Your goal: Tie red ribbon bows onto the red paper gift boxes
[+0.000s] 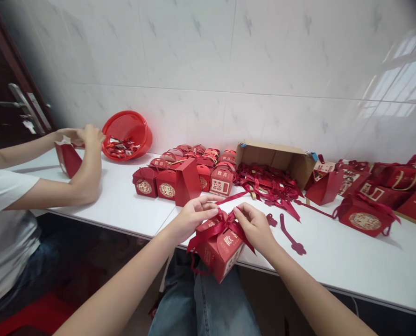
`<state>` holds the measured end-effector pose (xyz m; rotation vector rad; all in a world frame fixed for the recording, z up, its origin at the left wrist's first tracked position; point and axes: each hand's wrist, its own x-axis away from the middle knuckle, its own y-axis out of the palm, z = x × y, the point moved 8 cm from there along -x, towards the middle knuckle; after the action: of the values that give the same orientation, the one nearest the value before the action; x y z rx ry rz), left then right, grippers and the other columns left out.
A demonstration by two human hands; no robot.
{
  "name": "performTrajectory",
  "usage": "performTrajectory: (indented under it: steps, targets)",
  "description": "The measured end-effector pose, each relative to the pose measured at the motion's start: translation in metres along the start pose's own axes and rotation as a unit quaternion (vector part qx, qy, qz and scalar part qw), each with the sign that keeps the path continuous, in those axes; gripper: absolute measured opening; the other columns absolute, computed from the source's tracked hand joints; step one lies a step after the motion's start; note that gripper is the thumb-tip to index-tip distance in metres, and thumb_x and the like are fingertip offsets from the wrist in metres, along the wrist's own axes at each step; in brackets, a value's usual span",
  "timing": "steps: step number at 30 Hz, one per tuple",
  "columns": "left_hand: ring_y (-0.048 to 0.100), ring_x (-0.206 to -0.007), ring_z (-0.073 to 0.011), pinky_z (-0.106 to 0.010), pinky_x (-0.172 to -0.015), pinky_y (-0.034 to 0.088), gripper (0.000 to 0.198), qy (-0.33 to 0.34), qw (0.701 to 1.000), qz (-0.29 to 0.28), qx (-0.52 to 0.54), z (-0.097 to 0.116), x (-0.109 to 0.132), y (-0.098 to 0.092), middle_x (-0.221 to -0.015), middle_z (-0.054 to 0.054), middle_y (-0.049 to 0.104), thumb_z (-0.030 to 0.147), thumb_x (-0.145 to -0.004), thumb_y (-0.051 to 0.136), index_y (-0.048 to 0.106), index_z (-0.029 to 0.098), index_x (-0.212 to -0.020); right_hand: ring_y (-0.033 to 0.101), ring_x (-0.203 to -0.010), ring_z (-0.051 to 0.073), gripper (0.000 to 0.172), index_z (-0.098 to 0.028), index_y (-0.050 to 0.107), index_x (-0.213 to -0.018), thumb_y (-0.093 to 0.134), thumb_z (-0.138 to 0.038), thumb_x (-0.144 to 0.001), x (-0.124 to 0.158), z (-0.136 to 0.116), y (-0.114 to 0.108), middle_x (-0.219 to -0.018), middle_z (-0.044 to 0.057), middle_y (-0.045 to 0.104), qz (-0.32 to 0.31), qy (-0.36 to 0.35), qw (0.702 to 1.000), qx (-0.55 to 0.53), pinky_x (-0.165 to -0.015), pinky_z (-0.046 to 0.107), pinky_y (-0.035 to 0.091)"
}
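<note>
A red gift box (215, 254) with gold lettering is tilted at the table's front edge, above my lap. Across its top lies a dark red ribbon (225, 226) tied in a bow. My left hand (195, 215) pinches the bow's left side between thumb and fingers. On the other side, my right hand (255, 225) has its fingertips closed on the bow's right loop, close to the knot. Red flower-ended paper strips (292, 237) lie on the table to the right of my right hand.
Finished red boxes (166, 183) stand in rows behind my hands. A cardboard carton (276, 156) spills ribbons. More red boxes (365, 218) sit at right. At left, a person's hands (90, 136) work on a red box (68, 158) near a red basket (127, 135) of wrapped sweets.
</note>
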<state>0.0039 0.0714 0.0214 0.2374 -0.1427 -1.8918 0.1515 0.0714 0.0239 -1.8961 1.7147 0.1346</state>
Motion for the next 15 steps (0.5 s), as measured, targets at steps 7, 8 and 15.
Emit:
performTrajectory:
  steps: [7,8,15]
  targets:
    - [0.064,-0.075,-0.0161,-0.026,-0.068,0.045,0.059,-0.019,1.000,-0.011,0.010,-0.003,-0.004,-0.006,-0.081,-0.004,0.068,0.024,-0.064,0.078,0.051,0.016,-0.116,0.055,-0.069,0.018,0.026,-0.020,0.055,-0.072,0.050,-0.043,-0.084,-0.009,0.015,-0.001,-0.072,0.003,0.060,-0.006,0.018,0.999,-0.046,-0.064,0.028,0.043]
    - [0.062,-0.071,-0.0145,-0.025,-0.066,0.044,0.059,-0.017,1.000,-0.010,0.004,-0.004,-0.004,-0.007,-0.077,-0.002,0.066,0.025,-0.064,0.077,0.050,0.016,-0.116,0.054,-0.068,0.018,0.027,-0.020,0.054,-0.072,0.050,-0.043,-0.084,-0.009,0.017,-0.002,-0.071,0.002,0.060,-0.003,0.018,0.999,-0.045,-0.064,0.028,0.043]
    - [0.044,-0.054,-0.0081,-0.020,-0.053,0.034,0.031,0.044,0.966,0.013,-0.254,0.007,-0.003,0.006,-0.058,0.008,0.044,0.036,-0.071,0.068,0.058,0.017,-0.093,0.052,-0.063,0.017,0.028,-0.020,0.054,-0.069,0.050,-0.042,-0.085,-0.008,0.016,-0.006,-0.065,0.001,0.057,0.007,0.006,1.000,-0.017,-0.060,0.027,0.041]
